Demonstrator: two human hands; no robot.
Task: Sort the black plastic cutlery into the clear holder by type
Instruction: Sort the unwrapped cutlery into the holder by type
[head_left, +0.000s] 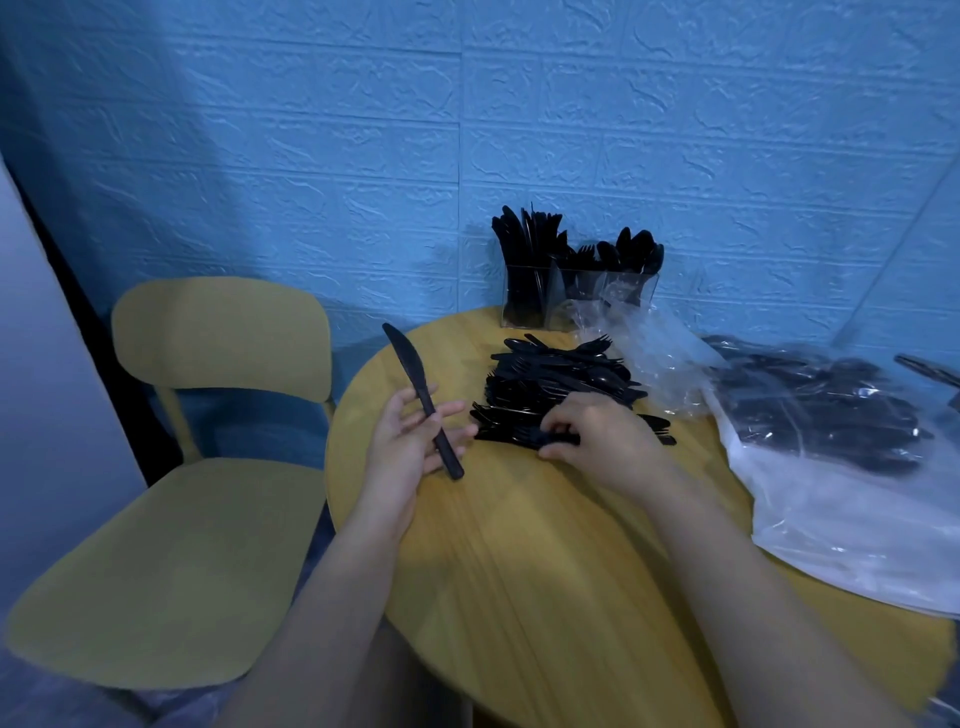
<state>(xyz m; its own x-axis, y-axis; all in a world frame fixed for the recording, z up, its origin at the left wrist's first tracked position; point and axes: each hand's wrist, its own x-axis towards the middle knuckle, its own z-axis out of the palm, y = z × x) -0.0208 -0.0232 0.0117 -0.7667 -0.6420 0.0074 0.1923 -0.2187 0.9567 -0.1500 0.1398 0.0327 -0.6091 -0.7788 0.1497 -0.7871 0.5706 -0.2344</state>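
Holding a black knife (422, 400) up in the left hand (410, 447), fingers spread and loosely bent, blade pointing up and away. Reaching into the pile (561, 384) of forks and spoons with the right hand (597, 441), fingers curling round a piece at the near edge. Sitting at the back of the table (545, 571), the clear holder (576, 296), already stuffed with cutlery. Lying on the right, a bag (831, 441) with more cutlery.

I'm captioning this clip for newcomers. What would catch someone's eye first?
The left hand holds a black knife up over the yellow table's edge. The right hand digs into the black cutlery pile, and behind it the clear holder stands against the blue wall.
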